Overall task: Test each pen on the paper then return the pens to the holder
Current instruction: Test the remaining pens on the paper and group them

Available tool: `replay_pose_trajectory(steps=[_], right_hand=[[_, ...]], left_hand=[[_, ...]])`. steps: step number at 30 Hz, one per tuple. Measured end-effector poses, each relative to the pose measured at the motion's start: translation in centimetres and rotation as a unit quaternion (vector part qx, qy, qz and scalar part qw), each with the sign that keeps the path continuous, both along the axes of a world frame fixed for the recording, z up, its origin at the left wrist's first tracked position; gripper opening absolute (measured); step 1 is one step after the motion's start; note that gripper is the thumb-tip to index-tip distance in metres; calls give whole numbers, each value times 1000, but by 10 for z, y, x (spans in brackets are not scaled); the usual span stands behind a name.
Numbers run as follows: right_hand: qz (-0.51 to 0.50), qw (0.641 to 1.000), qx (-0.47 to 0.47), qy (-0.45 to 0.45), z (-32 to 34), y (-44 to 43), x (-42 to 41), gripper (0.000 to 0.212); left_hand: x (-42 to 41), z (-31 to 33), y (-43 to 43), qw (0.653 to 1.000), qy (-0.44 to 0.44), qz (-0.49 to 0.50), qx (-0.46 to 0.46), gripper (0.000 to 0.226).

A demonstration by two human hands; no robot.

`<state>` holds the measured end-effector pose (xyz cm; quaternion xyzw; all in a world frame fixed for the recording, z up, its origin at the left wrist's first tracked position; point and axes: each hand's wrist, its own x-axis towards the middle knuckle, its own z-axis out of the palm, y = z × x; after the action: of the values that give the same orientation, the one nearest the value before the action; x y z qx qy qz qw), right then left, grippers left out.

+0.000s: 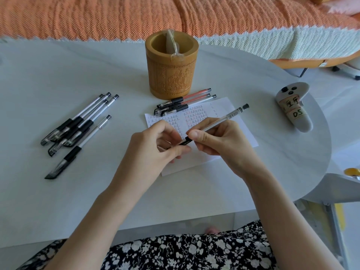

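My right hand (220, 141) grips a clear-barrelled black pen (226, 117) that slants up to the right over the paper (241, 131). My left hand (155, 145) pinches the pen's lower end, where the cap sits; I cannot tell whether the cap is on or off. The paper lies on the white table and carries rows of test marks. Behind it stands the carved wooden holder (171, 75), with no pens showing inside. Three pens (185, 103) lie at the holder's foot on the paper's top edge. Several capped black pens (78, 125) lie in a loose bunch at the left.
A white handheld controller (294, 108) with taped labels lies at the table's right edge. An orange and white blanket (175, 16) covers a bed behind the table. The table's rounded edge (329, 145) curves down on the right. My floral-print lap is below the near edge.
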<state>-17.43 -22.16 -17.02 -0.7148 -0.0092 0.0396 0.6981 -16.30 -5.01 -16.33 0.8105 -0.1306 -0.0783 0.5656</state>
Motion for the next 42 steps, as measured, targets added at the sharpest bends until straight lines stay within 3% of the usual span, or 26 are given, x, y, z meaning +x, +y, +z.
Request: replay_pose_trajectory(steps=[9,13,17,21,30,34,42], right_hand=[[-9,1000,0,7,1,1,1,18],[-51,998,33,34,-3,10,4,39],[-115,988,10,107,-4,15,7,37],[-163,981,9,104,0,5,8,33],[-169,982,-12,79,3,4,7,26],[-169,983,-20,70,5,3,5,24],[-165,984,-38,57,6,11,5,20]], left_hand=[[-2,-3,-6,999,-22,23,-6,23],[6,0,-11,998,-34,51,-1,20],[23,-6,-14,978,-134,98,130,22],[33,-16,-13,936,-191,139,260,24],[43,-18,-7,912,-244,167,285,26],[44,-10,19,904,-231,214,289,15],[43,-17,65,896,-139,246,343,27]])
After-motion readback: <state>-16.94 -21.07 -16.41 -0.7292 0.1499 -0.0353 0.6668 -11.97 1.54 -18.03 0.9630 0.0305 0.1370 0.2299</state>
